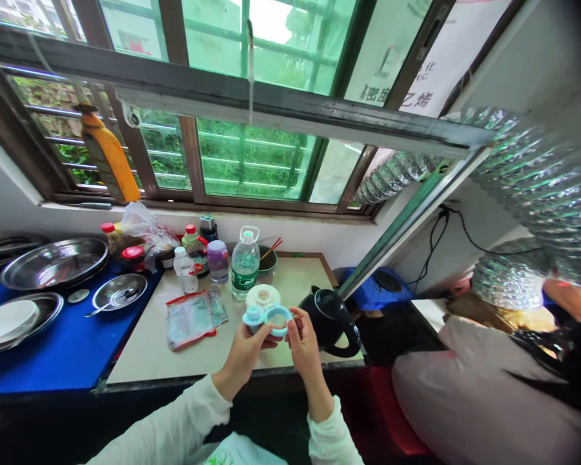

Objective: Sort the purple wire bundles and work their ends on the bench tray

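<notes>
Just above the table's front part, my left hand (245, 354) and my right hand (303, 339) both grip a light blue plastic lid piece (254, 316). It has a ring on the right and a small round cap on the left. Fingers of my left hand close on it below the cap; my right thumb and fingers pinch the ring's right edge. Right behind it lies a white round piece (263, 295) with a hole in its middle, partly covered. A black electric kettle (322, 316) stands close to my right hand.
Behind my hands stand a large water bottle (244, 271), a purple-lidded jar (217, 261) and a bowl with chopsticks (268, 259). A plastic pouch (193, 318) lies to the left. Metal bowls (119, 292) sit on blue cloth. At right, a seated person's leg (465, 394) is near.
</notes>
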`<state>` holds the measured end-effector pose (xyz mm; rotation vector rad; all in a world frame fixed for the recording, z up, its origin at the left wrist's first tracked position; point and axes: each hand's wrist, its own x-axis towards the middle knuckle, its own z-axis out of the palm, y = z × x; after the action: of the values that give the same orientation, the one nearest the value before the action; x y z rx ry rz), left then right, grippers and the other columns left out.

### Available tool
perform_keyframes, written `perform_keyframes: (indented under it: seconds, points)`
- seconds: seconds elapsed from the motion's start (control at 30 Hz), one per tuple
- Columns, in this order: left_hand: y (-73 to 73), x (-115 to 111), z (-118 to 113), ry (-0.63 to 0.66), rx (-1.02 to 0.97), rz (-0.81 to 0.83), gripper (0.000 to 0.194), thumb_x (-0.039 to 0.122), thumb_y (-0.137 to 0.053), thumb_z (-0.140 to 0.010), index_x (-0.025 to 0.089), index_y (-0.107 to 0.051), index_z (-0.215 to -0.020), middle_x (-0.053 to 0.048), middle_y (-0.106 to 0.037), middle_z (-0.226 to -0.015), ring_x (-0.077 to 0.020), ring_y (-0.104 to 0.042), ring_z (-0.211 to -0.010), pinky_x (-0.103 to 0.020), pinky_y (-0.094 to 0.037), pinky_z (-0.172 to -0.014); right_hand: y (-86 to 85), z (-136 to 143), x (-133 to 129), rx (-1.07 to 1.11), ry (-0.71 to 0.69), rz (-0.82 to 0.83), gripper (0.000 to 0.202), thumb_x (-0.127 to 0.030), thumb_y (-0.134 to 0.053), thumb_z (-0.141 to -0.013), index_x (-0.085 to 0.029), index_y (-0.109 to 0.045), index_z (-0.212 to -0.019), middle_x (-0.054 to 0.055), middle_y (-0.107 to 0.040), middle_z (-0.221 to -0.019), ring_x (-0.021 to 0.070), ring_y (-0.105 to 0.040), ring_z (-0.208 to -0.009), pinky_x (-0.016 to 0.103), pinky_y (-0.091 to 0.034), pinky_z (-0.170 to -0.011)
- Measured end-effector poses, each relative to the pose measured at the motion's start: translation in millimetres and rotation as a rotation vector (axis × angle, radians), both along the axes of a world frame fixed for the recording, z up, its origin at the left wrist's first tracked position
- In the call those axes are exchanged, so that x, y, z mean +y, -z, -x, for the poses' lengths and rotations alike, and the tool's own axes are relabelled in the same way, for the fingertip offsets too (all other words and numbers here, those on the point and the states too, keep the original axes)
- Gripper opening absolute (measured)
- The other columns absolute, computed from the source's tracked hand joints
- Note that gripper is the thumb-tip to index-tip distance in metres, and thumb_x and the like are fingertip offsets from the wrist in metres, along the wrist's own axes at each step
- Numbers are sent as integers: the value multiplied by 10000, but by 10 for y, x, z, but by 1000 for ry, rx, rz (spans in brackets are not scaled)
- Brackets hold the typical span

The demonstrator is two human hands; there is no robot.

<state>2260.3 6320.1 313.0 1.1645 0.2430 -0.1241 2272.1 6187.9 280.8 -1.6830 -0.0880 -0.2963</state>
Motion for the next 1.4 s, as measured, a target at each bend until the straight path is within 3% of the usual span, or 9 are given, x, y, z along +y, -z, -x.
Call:
perform_keyframes:
  seconds: [0.13,0.23,0.33,0.43,0.5,0.7,0.9,1.2,1.4]
  points:
    - [-108,213,-131,-15,-11,26,330,348,-778,-616,113,-646,-807,-72,-723,-728,-194,-681,-630,-292,-566,-602,-23,8,-612,-142,414,114,371,-346,-484,-855,-173,-508,-1182,113,-593,-1096,209,-576,-934,346,-480,-781]
    - [-137,382,-219,10,-29,30,301,351,-752,-640,125,-640,-805,-67,-729,-739,-188,-680,-618,-308,-571,-626,204,89,-1276,-165,778,338,492,-297,-561,-706,-158,-525,-1177,148,-544,-1237,286,-479,-1159,453,-387,-968]
    - [-144,493,-262,38,-18,39,281,344,-735,-643,132,-636,-799,-54,-721,-707,-179,-677,-590,-298,-562,-613,595,121,-1682,98,662,388,619,-350,-629,-573,-134,-556,-1147,150,-613,-1133,333,-526,-1108,508,-351,-994]
    - [-168,537,-267,39,-13,76,270,329,-735,-625,134,-621,-772,-41,-709,-688,-170,-668,-567,-292,-555,-597,945,50,-1667,296,506,248,573,-425,-687,-541,-128,-602,-1023,114,-670,-950,304,-612,-920,446,-448,-872]
    - [-187,550,-264,47,-13,97,264,321,-735,-616,136,-607,-756,-35,-702,-676,-165,-660,-556,-292,-552,-590,1085,-25,-1529,302,575,169,490,-467,-680,-564,-131,-617,-916,86,-669,-843,274,-617,-826,410,-468,-800]
    - [-149,636,-276,97,-18,110,236,317,-720,-653,137,-599,-748,-39,-690,-658,-161,-655,-568,-280,-538,-585,1148,-140,-1307,139,761,53,332,-428,-614,-615,-153,-587,-800,-2,-588,-667,178,-546,-637,323,-459,-640]
    - [-104,733,-295,91,-16,154,228,312,-723,-657,130,-613,-740,-68,-709,-700,-173,-662,-593,-280,-539,-583,825,-99,-1473,101,720,143,291,-403,-647,-586,-161,-588,-737,-22,-550,-612,162,-501,-609,295,-431,-595]
    - [-97,791,-299,117,-10,197,186,278,-726,-671,122,-640,-727,-50,-700,-671,-158,-656,-587,-261,-553,-587,-340,-122,-1546,39,372,519,249,-367,-643,-624,-171,-628,-777,-14,-583,-636,174,-524,-625,284,-433,-613]
    - [-14,833,-303,121,-20,244,193,283,-727,-688,116,-650,-748,-63,-707,-671,-167,-667,-598,-258,-557,-584,-853,-208,-1346,0,119,808,166,-356,-589,-704,-198,-595,-753,-28,-568,-621,162,-532,-605,255,-419,-595]
